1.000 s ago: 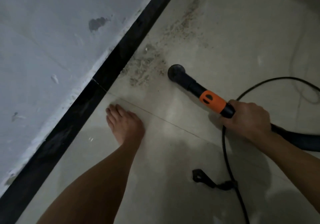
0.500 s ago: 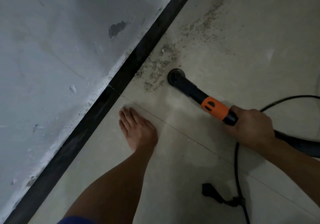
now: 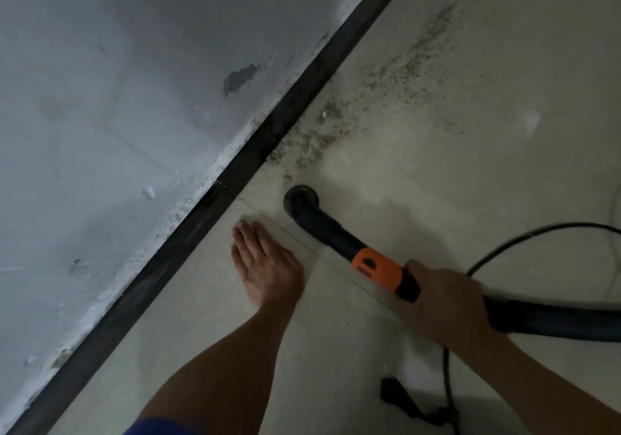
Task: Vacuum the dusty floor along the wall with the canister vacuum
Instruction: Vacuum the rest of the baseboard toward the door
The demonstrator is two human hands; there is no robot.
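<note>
My right hand (image 3: 443,300) grips the black vacuum hose (image 3: 551,320) just behind its orange collar (image 3: 378,268). The black nozzle (image 3: 300,199) rests on the pale tile floor, mouth down, close to the dark baseboard (image 3: 255,155). A patch of grey dust and grit (image 3: 339,122) lies along the baseboard just beyond the nozzle and trails off toward the upper right. The tile on my side of the nozzle looks free of grit. My left hand is out of view. The canister itself is not visible.
My bare left foot (image 3: 265,266) stands on the tile between baseboard and nozzle. A black power cord (image 3: 504,243) loops at right, and a black plug (image 3: 396,394) lies on the floor near the bottom. The white wall (image 3: 117,98) has chipped paint.
The nozzle has moved left toward the baseboard and now sits at the near edge of the dust patch. The view has shifted forward along the wall.
</note>
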